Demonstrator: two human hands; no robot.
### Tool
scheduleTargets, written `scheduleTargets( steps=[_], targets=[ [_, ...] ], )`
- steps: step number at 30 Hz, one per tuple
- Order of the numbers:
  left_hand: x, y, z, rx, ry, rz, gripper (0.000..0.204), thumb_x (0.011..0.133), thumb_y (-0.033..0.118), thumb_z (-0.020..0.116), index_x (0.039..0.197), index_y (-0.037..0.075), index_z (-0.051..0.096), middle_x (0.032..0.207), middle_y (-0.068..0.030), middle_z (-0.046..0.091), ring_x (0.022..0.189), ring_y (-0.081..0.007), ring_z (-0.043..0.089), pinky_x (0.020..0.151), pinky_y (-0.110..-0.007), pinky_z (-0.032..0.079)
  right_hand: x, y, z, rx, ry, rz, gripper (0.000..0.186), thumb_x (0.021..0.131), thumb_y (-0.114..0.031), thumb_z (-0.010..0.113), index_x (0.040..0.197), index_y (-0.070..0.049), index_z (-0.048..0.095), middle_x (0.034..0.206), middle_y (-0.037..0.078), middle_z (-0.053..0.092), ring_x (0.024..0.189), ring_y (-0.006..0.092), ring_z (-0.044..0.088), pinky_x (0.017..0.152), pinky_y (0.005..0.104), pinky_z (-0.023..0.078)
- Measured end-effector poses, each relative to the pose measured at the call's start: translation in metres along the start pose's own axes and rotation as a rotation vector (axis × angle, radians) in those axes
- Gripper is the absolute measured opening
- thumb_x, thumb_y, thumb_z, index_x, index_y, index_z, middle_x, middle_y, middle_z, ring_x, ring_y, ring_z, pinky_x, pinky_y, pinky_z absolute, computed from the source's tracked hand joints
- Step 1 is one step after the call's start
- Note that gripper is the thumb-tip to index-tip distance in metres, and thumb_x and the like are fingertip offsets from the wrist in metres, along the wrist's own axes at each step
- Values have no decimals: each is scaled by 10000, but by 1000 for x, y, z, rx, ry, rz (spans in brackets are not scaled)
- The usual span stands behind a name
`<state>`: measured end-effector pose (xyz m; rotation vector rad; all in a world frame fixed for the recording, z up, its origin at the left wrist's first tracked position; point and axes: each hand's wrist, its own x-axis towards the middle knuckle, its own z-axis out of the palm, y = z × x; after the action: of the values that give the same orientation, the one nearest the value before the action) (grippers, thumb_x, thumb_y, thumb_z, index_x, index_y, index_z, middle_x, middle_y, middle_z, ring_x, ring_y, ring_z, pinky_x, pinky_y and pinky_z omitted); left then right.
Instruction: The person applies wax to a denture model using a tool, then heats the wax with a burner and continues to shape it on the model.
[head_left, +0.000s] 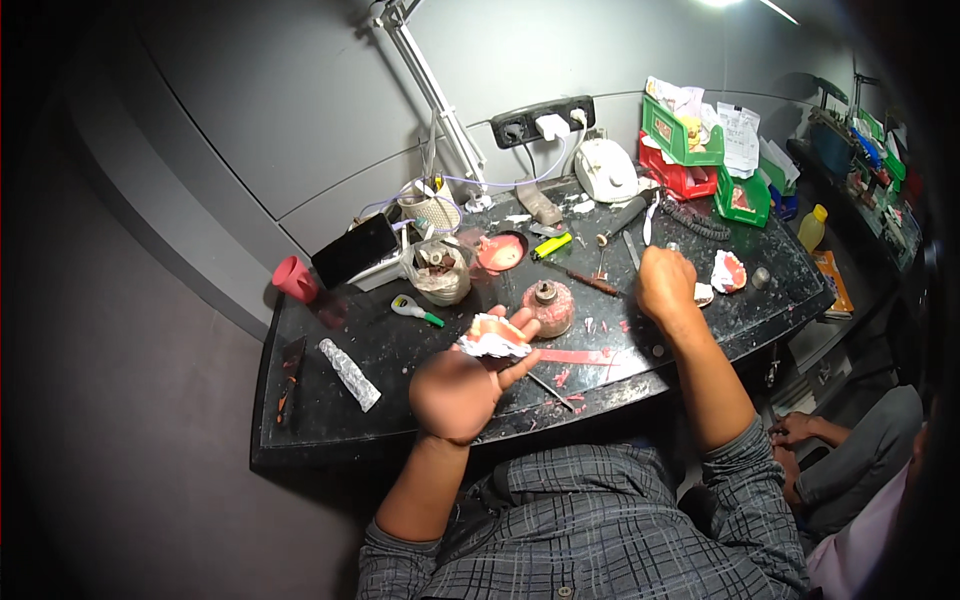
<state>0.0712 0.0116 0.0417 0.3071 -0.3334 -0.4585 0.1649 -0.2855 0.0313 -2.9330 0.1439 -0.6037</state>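
Observation:
On the open fingers of my left hand (462, 392) rests a dental model (495, 337) with pink wax and a row of teeth; a blurred patch covers part of the palm. My right hand (667, 283) is closed at the right of the bench, and the slim pale blade of a wax knife (649, 222) sticks up from its fist. The knife's handle is hidden in the hand. Beside that hand lies a second dental model (729, 271) with pink wax. A spirit burner (546, 308) stands between my hands, with a pink wax strip (575, 356) in front of it.
Behind are a bowl of pink wax (501, 252), a green lighter (552, 246), a plastic-wrapped jar (437, 272) and a dark-handled tool (583, 277). A red cup (294, 279) stands left. Green bins (743, 198) are back right. Another person's hand (793, 428) shows lower right.

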Motion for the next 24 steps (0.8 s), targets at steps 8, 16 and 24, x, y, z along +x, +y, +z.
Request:
scheduleTargets(
  steps=[8, 16, 24],
  targets=[
    [-17, -26, 5, 143, -117, -12, 838, 937, 219, 672, 1550, -27, 156, 1569, -392, 116, 1488, -512, 84, 1204, -615, 141, 0, 8, 7, 0, 33, 75, 149, 758, -23, 659, 886, -6, 733, 954, 215, 724, 936, 371, 701, 835, 473, 523],
    [-28, -28, 25, 157, -131, -59, 893, 927, 316, 694, 1547, -24, 150, 1546, -437, 97, 1469, -541, 115, 1178, -637, 192, -3, 8, 9, -66, -30, 50, 189, 770, -33, 677, 954, 6, 694, 1002, 190, 713, 997, 339, 671, 869, 471, 462],
    [-31, -27, 26, 216, -63, -58, 932, 857, 301, 769, 1523, -11, 196, 1528, -461, 69, 1460, -566, 72, 1181, -568, 274, -4, 18, -1, 167, 236, 57, 352, 665, 9, 785, 969, -61, 623, 997, 123, 690, 976, 320, 638, 857, 459, 405]
  ],
)
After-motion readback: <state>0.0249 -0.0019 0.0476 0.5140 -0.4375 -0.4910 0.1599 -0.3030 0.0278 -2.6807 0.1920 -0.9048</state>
